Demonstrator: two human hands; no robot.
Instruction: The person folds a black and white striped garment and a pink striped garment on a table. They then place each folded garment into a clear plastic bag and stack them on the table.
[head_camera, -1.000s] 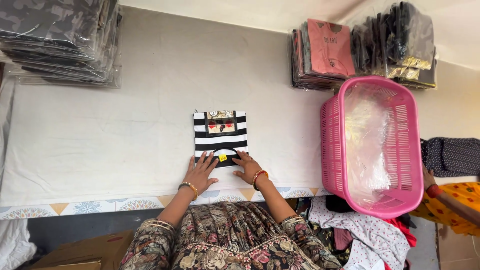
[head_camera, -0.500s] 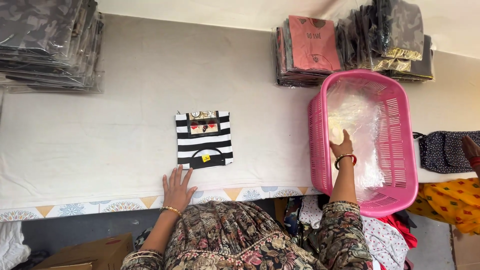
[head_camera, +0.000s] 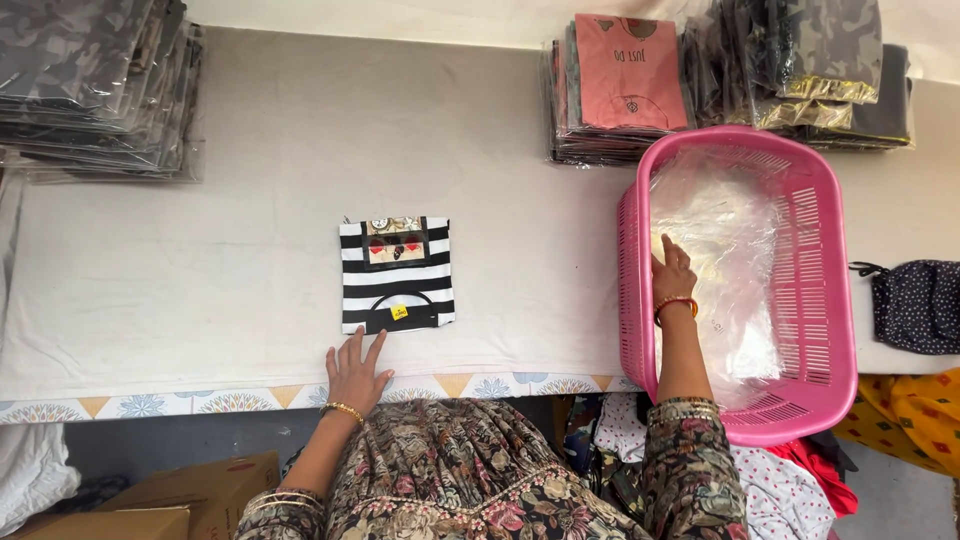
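So the right hand (head_camera: 672, 272) is down inside the pink plastic basket (head_camera: 830, 300), fingers laid out flat and pointing up on the clear plastic bags (head_camera: 735, 240) heaped in there; it's touching the top sheet, but I can't tell whether it has actually pinched one or is just resting on it. There's an orange bangle on that wrist, for what it's worth. The basket sits at the right end of the white table (head_camera: 200, 260) and hangs a bit over the near edge. The left hand (head_camera: 355, 372) is empty and relaxed, palm down with fingers spread on the table's front edge, just below the folded black-and-white striped shirt (head_camera: 396, 274), close to it but not touching (there's a small gap of bare cloth between fingertips and hem). The shirt lies flat and square near the middle of the table, with a little yellow tag at its lower edge. Further back, a stack of bagged camo garments (head_camera: 95, 85) sits at the far left corner, a stack with a salmon-pink shirt (head_camera: 628, 70) on top is right behind the basket, and more dark bagged stacks (head_camera: 815, 60) are beside that.
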